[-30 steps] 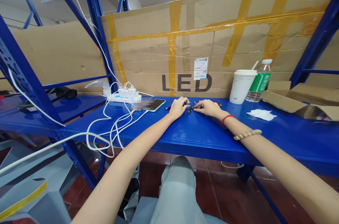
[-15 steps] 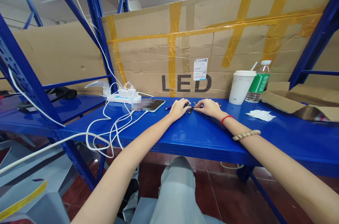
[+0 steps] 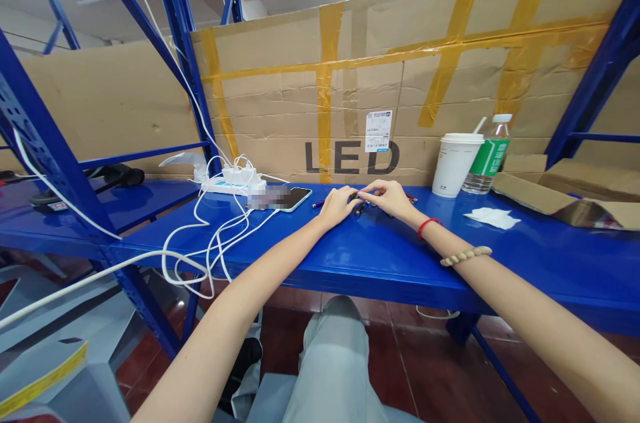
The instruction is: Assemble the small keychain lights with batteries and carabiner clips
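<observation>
Resting on the blue metal shelf (image 3: 380, 256), left hand (image 3: 337, 205) and right hand (image 3: 387, 197) finger perhaps several small dark pens (image 3: 361, 206), grips unclear, one white paper cup (image 3: 453, 164) far right.

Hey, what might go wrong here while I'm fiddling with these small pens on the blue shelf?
1. The pens lie loose between your left hand and right hand; a nudge might roll one off the blue shelf.
2. The lidded paper cup and water bottle stand just past your right hand; a wide sweep could tip them.
3. White charger cables hang over the shelf's front edge by your left arm and might snag, dragging the phone.
</observation>
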Action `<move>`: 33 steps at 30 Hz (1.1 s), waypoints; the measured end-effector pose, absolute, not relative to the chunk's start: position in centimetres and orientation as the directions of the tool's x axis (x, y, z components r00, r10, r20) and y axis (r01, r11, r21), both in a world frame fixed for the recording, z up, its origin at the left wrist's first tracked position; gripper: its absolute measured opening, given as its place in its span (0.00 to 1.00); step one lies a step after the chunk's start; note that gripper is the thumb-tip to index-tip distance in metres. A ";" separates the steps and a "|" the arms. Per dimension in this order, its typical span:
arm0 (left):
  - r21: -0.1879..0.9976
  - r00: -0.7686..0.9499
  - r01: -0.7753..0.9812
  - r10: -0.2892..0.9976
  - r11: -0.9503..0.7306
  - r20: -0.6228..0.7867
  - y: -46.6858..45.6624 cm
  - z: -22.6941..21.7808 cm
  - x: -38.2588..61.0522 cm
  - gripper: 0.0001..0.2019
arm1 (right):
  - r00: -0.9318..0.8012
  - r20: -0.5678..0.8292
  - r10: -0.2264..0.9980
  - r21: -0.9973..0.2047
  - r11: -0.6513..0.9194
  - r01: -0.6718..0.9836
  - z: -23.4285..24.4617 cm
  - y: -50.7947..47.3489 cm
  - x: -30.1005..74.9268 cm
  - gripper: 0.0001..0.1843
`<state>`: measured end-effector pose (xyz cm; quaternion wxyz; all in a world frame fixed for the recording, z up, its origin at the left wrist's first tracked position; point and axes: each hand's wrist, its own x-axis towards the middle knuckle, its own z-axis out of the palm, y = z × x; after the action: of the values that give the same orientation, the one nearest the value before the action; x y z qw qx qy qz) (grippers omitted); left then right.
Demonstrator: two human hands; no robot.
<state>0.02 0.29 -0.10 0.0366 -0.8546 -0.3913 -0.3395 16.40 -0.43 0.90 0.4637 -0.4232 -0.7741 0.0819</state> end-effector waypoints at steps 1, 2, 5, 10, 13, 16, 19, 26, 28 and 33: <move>0.205 0.458 0.697 0.647 -0.687 0.610 0.3 -0.1 0.1 0.10 | -0.223 0.635 0.739 -0.522 0.624 0.582 0.9 -0.3 16.4 0.18; 0.206 0.450 0.704 0.652 -0.679 0.610 0.2 -0.1 0.1 0.10 | -0.219 0.624 0.751 -0.524 0.609 0.596 0.9 -0.2 16.5 0.19; 0.211 0.415 0.735 0.673 -0.645 0.613 0.3 -0.2 0.1 0.09 | -0.113 0.621 0.775 -0.486 0.494 0.721 0.9 0.1 17.1 0.19; 0.223 0.403 0.735 0.677 -0.640 0.616 0.5 -0.3 0.0 0.07 | -0.116 0.499 0.859 -0.207 0.248 0.947 1.2 -0.2 18.6 0.13; 0.223 0.422 0.712 0.660 -0.665 0.622 0.7 -0.4 -0.1 0.05 | -0.106 0.371 0.923 -0.139 0.168 0.976 1.3 -0.5 18.7 0.12; 0.227 0.435 0.694 0.649 -0.683 0.624 0.8 -0.5 -0.2 0.06 | -0.110 0.340 0.934 -0.119 0.159 0.980 1.4 -0.6 18.4 0.11; 0.233 0.442 0.688 0.651 -0.688 0.616 0.7 -0.4 -0.1 0.06 | -0.133 0.364 0.922 -0.081 0.174 0.981 1.4 -0.7 18.2 0.12; 0.235 0.436 0.702 0.666 -0.673 0.605 0.5 -0.3 -0.1 0.06 | -0.220 0.408 0.886 0.004 0.239 0.971 1.2 -0.7 17.8 0.12; 0.235 0.439 0.701 0.666 -0.674 0.603 0.5 -0.3 -0.1 0.06 | -0.252 0.432 0.866 0.022 0.270 0.963 1.0 -0.7 17.7 0.11; 0.232 0.443 0.695 0.660 -0.680 0.606 0.7 -0.4 -0.1 0.06 | -0.295 0.445 0.846 0.012 0.323 0.946 0.9 -0.7 17.5 0.13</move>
<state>-0.08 0.67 -0.35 0.0254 -0.8490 -0.3992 -0.3452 17.46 -0.68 0.86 0.1826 -0.5651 -0.7927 -0.1377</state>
